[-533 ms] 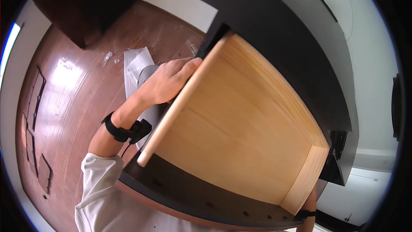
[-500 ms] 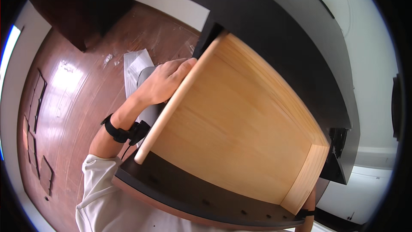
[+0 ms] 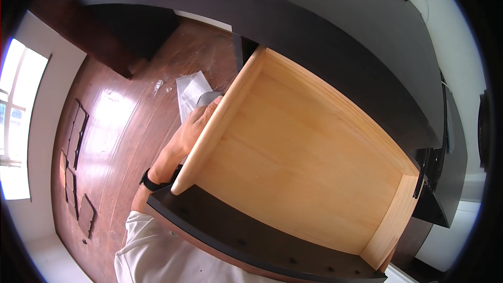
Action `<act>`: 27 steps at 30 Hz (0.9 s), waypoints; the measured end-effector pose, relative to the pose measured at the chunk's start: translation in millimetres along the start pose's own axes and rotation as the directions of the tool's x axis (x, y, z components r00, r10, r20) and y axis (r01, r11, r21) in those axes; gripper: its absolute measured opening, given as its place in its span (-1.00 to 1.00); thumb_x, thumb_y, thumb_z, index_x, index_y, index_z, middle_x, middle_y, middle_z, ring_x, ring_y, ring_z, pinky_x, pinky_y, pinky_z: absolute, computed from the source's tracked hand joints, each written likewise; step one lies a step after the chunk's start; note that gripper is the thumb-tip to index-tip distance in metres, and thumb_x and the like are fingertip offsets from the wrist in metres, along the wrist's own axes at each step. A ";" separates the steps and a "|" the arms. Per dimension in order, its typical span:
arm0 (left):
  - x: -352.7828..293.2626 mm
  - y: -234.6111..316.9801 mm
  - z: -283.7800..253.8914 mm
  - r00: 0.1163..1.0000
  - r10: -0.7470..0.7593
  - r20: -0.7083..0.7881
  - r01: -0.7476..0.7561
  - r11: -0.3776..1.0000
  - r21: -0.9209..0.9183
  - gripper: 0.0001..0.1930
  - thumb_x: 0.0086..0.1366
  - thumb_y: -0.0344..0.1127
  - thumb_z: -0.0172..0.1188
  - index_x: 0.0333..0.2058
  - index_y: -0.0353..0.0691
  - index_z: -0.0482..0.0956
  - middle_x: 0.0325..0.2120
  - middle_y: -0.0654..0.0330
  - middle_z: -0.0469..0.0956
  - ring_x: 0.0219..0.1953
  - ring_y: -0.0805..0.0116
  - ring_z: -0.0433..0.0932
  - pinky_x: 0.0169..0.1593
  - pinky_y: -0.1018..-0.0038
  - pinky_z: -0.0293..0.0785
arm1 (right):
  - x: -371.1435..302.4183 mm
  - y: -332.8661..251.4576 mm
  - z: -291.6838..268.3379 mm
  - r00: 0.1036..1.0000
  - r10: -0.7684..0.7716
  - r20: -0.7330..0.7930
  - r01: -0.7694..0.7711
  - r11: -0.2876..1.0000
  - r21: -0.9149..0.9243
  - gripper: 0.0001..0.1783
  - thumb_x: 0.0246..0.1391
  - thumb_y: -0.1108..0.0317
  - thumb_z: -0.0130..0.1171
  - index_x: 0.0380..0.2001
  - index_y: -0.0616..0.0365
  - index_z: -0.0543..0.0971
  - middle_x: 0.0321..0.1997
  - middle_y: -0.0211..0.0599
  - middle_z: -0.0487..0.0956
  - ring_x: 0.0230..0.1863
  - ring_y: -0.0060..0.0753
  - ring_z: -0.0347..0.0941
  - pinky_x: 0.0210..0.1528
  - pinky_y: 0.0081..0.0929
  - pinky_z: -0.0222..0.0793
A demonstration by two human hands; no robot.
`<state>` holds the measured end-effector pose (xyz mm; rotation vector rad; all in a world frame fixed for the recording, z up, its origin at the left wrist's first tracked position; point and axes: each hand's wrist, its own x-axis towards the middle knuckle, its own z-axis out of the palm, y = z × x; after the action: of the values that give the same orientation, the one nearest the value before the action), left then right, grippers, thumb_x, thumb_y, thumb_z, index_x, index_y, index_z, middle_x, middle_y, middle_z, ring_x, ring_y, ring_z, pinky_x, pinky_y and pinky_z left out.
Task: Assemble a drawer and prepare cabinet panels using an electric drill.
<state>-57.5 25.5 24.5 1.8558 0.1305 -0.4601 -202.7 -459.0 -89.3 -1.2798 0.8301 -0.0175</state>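
A pale wooden drawer (image 3: 314, 147) with a dark front panel (image 3: 251, 230) fills the middle of the view, pulled out of a dark cabinet (image 3: 335, 42). My left hand (image 3: 200, 120) is closed against the outside of the drawer's left wall, just below the rim. Its fingers are largely hidden by that wall. A black band (image 3: 153, 182) circles my left wrist. On the opposite side, the drawer hides my right hand. At the far right corner, a black slide rail (image 3: 427, 170) shows beside the drawer.
White wrapping (image 3: 191, 91) and bits of clear plastic lie on the reddish wooden floor (image 3: 115, 141). Several flat dark panels (image 3: 78, 131) rest on the floor at the left, near a bright window (image 3: 13, 115). A dark brown piece of furniture stands at the far left.
My left hand has slid lower on the drawer's outer left wall, and less of it shows. The drawer appears shifted slightly right. My right forearm has nearly gone from sight.
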 end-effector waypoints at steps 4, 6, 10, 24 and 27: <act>-1.6 -7.4 1.8 0.999 -0.006 -0.038 0.005 1.000 -0.010 -0.29 0.36 0.26 -0.23 -0.03 -0.37 0.49 -0.25 0.07 0.54 -0.15 0.43 0.44 -0.06 0.49 0.36 | 44.5 4.7 33.2 0.993 -0.063 0.099 0.072 0.993 -0.094 -0.39 0.29 -0.03 -0.19 0.21 0.20 0.25 0.17 -0.20 0.39 0.12 -0.23 0.37 0.12 -0.32 0.33; -0.7 -9.1 1.5 1.000 -0.010 0.010 0.011 0.991 -0.136 -0.31 0.38 0.23 -0.21 -0.04 -0.40 0.48 -0.26 0.12 0.53 -0.17 0.47 0.42 -0.09 0.51 0.36 | 61.8 7.0 44.2 0.986 -0.092 0.138 0.111 0.985 -0.135 -0.39 0.29 -0.02 -0.19 0.21 0.20 0.25 0.17 -0.20 0.39 0.12 -0.23 0.37 0.13 -0.32 0.32; -4.2 -15.6 -7.0 1.000 -0.006 0.007 0.007 0.999 -0.036 -0.35 0.41 0.15 -0.20 -0.01 -0.44 0.45 -0.28 0.19 0.52 -0.23 0.52 0.38 -0.13 0.55 0.34 | 86.9 17.6 58.5 0.969 -0.135 0.204 0.177 0.963 -0.203 -0.40 0.29 -0.01 -0.17 0.20 0.21 0.26 0.16 -0.20 0.39 0.11 -0.23 0.37 0.13 -0.33 0.31; 13.5 -0.8 21.3 0.993 0.057 0.106 -0.020 0.946 -0.322 -0.49 0.37 -0.07 0.02 0.13 -0.36 0.33 -0.16 0.24 0.47 -0.14 0.50 0.39 -0.05 0.55 0.33 | 99.3 -8.4 20.4 0.869 -0.390 0.306 0.493 0.747 -0.446 -0.43 0.28 0.04 -0.12 0.18 0.24 0.29 0.16 -0.19 0.39 0.10 -0.24 0.36 0.14 -0.37 0.28; 25.0 6.8 50.3 0.970 0.137 0.199 -0.077 0.955 -0.286 -0.49 0.36 -0.09 0.03 0.12 -0.35 0.33 -0.15 0.23 0.47 -0.14 0.49 0.39 -0.04 0.54 0.33 | 55.7 -11.0 -39.1 0.860 -0.471 0.194 0.496 0.689 -0.529 -0.44 0.28 0.05 -0.11 0.18 0.25 0.30 0.16 -0.19 0.39 0.10 -0.25 0.36 0.15 -0.38 0.27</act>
<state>-44.8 -27.1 8.0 1.5190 -0.0526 -0.5363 -179.7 -520.1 -111.5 -2.0415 0.4342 -0.1805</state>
